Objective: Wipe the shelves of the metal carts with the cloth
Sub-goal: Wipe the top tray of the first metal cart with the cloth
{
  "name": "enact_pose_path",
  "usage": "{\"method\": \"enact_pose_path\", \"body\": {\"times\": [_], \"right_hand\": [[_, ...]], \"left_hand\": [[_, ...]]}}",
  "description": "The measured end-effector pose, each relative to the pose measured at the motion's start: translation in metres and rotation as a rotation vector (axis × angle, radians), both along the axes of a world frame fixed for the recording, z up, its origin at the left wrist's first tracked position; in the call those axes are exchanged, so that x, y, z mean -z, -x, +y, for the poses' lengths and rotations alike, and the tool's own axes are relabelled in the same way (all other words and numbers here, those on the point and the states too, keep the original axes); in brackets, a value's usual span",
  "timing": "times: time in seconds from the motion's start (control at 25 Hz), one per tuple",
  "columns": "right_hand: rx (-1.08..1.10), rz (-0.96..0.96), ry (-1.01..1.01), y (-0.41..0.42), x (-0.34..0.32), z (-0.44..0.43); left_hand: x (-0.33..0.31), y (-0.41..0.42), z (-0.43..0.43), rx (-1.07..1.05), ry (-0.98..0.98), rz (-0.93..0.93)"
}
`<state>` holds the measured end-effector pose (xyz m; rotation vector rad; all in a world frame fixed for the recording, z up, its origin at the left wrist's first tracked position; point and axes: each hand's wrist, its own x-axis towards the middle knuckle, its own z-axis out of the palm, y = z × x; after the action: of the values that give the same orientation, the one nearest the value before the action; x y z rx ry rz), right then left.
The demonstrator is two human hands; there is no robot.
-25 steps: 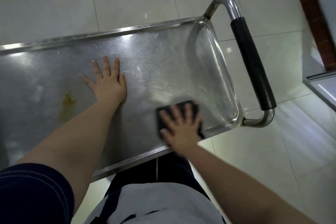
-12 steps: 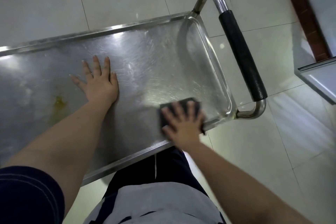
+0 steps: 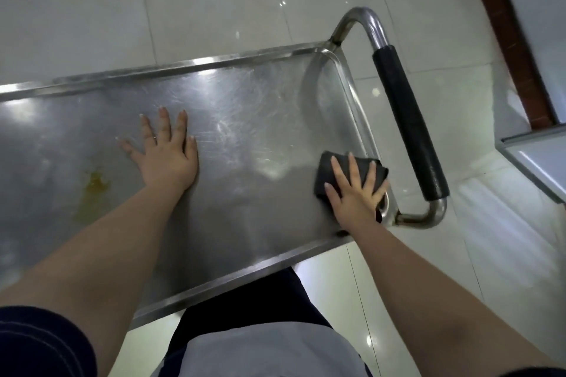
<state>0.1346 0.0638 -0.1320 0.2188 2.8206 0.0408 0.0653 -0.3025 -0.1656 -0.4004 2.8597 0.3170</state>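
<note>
Top shelf (image 3: 245,180) of a metal cart, seen from above by the person wiping it. The right hand (image 3: 355,202) lies flat on a dark folded cloth (image 3: 324,170), fingers straight and spread, pressing it to the steel rather than gripping it. The cloth sits in the near corner at the handle (image 3: 410,128) end, just beside the raised rim (image 3: 364,131). The left hand (image 3: 167,159) rests palm-down on bare metal near the middle of the shelf, fingers spread, holding nothing; it appears to brace the body and steady the cart.

Step in hand, as judged: wiping the handle end of the shelf. To do it well:
- Keep the palm flat so that the whole cloth bears on the steel.
- Run the cloth edge along the curve where the shelf meets the rim, since grime tends to collect there.
- Overlap each pass with the one beside it and work from this end toward the other.
- A yellow stain (image 3: 93,190) lies to the left of the left hand, well apart from the cloth. It will probably need firmer pressure and several short strokes, perhaps with a clean fold of cloth.
- The left hand covers part of the shelf; it must be lifted before that patch can be wiped.

Pale streaks show on the steel between the hands; whether they are scratches or moisture cannot be told. The tiled floor (image 3: 214,9) surrounds the cart.
</note>
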Motion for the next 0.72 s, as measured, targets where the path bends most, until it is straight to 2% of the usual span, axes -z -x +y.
{"method": "enact_pose_path", "body": {"times": [0.16,0.28,0.36,0.44,0.52,0.64,0.72], "right_hand": [[-0.207,-0.047,0.138,0.182,0.004,-0.038],[-0.190,-0.045,0.107,0.265,0.013,-0.061],[-0.217,0.017,0.098,0.247,0.014,-0.065],[-0.320,0.068,0.110,0.190,0.013,-0.068],[-0.494,0.047,0.188,0.103,0.010,-0.079],[-0.887,-0.051,0.294,-0.020,0.008,-0.099],[-1.014,-0.031,0.329,-0.024,0.011,-0.107]], "left_hand": [[-0.004,0.001,-0.001,-0.012,-0.011,0.004],[-0.001,0.000,0.000,-0.021,0.034,0.040],[-0.001,0.000,0.000,-0.028,0.029,0.059],[-0.004,0.000,0.003,-0.036,0.035,0.059],[-0.008,0.001,0.005,-0.042,0.028,0.032],[-0.011,0.001,0.005,-0.053,0.022,0.026],[-0.011,0.001,0.003,-0.045,0.016,0.026]]}}
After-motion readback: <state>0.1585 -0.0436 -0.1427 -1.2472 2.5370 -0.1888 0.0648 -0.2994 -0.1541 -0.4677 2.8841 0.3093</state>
